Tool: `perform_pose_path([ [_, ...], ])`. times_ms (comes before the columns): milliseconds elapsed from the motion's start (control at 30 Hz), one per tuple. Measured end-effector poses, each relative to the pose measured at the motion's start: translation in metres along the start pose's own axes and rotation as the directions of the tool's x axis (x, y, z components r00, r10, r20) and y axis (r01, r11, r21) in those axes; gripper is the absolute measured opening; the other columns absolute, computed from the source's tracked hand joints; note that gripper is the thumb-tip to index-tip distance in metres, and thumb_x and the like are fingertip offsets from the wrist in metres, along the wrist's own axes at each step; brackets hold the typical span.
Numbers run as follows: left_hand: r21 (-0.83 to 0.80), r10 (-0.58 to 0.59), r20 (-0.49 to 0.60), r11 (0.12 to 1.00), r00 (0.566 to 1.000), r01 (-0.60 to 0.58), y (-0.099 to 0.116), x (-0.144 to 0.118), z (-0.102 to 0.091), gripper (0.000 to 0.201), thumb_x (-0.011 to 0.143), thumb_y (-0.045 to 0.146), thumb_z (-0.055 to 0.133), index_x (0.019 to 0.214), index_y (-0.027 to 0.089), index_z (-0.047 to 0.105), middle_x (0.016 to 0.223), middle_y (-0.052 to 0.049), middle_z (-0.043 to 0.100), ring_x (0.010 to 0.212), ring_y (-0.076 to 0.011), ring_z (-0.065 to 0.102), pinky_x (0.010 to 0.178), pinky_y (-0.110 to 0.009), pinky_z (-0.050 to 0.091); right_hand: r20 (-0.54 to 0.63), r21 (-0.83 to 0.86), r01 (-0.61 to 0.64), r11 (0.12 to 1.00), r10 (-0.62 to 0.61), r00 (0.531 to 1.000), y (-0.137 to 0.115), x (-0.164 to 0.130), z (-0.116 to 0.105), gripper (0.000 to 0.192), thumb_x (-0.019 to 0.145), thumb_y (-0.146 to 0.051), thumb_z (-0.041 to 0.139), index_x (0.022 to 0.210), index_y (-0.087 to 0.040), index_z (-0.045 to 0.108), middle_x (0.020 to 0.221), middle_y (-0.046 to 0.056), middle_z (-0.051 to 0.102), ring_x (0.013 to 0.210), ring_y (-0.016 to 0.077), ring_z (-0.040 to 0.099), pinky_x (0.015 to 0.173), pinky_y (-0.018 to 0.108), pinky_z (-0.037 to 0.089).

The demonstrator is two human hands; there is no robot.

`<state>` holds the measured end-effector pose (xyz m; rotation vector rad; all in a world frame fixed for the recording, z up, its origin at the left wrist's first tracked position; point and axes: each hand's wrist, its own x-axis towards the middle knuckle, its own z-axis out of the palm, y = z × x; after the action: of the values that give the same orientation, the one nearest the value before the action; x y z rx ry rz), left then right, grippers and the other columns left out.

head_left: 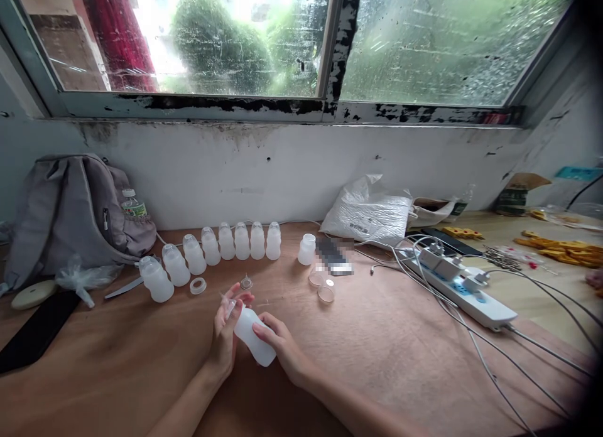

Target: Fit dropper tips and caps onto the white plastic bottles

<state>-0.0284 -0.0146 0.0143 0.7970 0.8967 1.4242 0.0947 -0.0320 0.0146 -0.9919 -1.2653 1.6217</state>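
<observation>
Translucent white bottle [253,338], tilted

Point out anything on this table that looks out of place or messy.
One small white bottle stands apart from the curved row of capped bottles, with no clear cap. Loose clear caps and a white ring lie scattered nearby. Cables sprawl tangled around the power strip.

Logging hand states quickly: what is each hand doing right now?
Left hand: closed on the top end of the small translucent white plastic bottle.
Right hand: closed around the same bottle's body.
</observation>
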Motion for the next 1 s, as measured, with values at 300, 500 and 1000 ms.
perform_pose_path([
  [300,0.072,-0.173,0.084,0.983,0.981,0.167,-0.004,0.005,-0.006,0.041,0.073,0.044,0.057,0.101,0.015,0.058,0.094,-0.008,0.064,0.083,-0.0204,0.060,0.071,-0.028,0.045,-0.101,-0.672,0.289,0.682,-0.471,0.876,-0.007,0.017,-0.044,0.028,0.085,-0.038,0.043,0.071,-0.019,0.057,0.078,0.003,0.052,0.074,0.0168,0.049,0.070,0.029,0.038],
  [500,0.294,0.022,0.032,0.955,0.999,-0.030,0.003,0.012,-0.013,0.037,0.069,0.044,0.061,0.092,0.016,0.059,0.086,-0.004,0.063,0.079,-0.0178,0.057,0.066,-0.024,0.043,-0.418,-0.887,-0.075,0.456,-0.720,0.554,-0.026,0.026,-0.114,0.021,0.079,-0.032,0.044,0.066,-0.019,0.053,0.072,0.005,0.052,0.073,0.0192,0.049,0.068,0.031,0.038],
  [1000,0.633,0.136,0.326,0.703,0.936,-0.323,0.011,0.008,-0.015,0.035,0.080,0.042,0.047,0.106,0.020,0.052,0.100,-0.006,0.060,0.090,-0.0194,0.056,0.077,-0.028,0.043,-0.265,-0.846,0.001,0.533,-0.421,0.867,-0.012,0.028,-0.107,0.023,0.075,-0.041,0.051,0.086,-0.021,0.055,0.084,0.005,0.059,0.060,0.0156,0.056,0.060,0.030,0.043],
])
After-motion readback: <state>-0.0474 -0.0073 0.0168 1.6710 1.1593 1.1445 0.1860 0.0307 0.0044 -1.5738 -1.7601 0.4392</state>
